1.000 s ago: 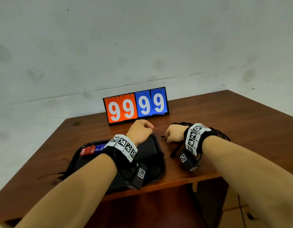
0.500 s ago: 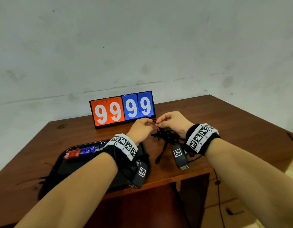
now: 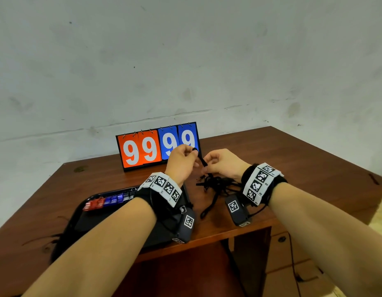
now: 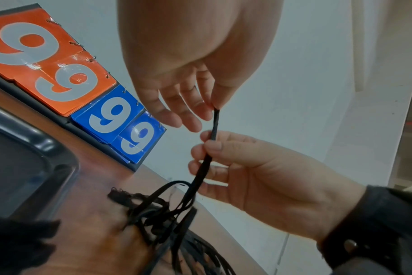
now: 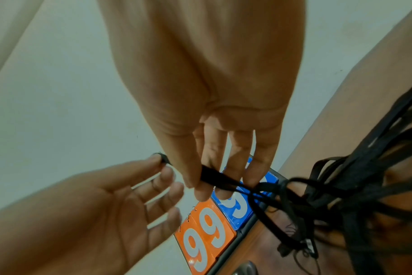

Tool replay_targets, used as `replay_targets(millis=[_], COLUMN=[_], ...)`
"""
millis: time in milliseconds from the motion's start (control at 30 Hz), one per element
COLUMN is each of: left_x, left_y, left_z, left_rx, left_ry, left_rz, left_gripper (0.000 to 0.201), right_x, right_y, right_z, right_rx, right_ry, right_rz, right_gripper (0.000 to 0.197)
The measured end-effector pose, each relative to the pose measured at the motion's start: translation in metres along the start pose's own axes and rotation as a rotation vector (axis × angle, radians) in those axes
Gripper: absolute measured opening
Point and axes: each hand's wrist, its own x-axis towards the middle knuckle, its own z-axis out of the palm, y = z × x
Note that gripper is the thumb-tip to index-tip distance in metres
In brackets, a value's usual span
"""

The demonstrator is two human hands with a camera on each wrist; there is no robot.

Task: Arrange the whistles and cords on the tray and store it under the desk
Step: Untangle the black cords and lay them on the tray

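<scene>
Stained pale wall (image 3: 185,61); wooden desk (image 3: 292,168)

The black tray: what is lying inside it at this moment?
Inside the black tray, red and blue whistles lie in a row along its far edge. The left forearm covers much of the tray floor, so anything there is hidden.

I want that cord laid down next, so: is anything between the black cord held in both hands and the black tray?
Nothing solid blocks the way. Left hand and right hand pinch one black cord, but its lower end runs into the tangled pile of black cords beside the black plastic tray, which may drag along.
</scene>
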Motion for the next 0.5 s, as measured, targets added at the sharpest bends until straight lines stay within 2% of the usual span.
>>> replay_targets(millis=[133, 300, 367, 433, 500], left_x=[0.003, 0.002, 0.002, 0.005, 0.006], left_y=[0.01, 0.018, 0.019, 0.016, 0.013], left_z=[-0.007, -0.016, -0.02, -0.022, -0.023], left_rx=[-0.086, -0.192, -0.207, -0.211, -0.21], left_ry=[0.063, 0.113, 0.142, 0.164, 0.173], left_rz=[0.0, 0.03, 0.033, 0.025, 0.001], left_gripper=[0.012, 0.01, 0.01, 0.011, 0.014], right_x=[0.0, -0.001, -0.002, -0.001, -0.001], right_y=[0.004, 0.02, 0.025, 0.026, 0.018], right_z=[-0.002, -0.01, -0.014, -0.016, -0.016], right_rx=[-0.159, -0.328, -0.37, -0.356, -0.226], right_ry=[-0.052, 0.012, 0.041, 0.08, 0.116], right_rz=[0.012, 0.095, 0.131, 0.154, 0.138], right_gripper=[0.015, 0.007, 0.011, 0.02, 0.021])
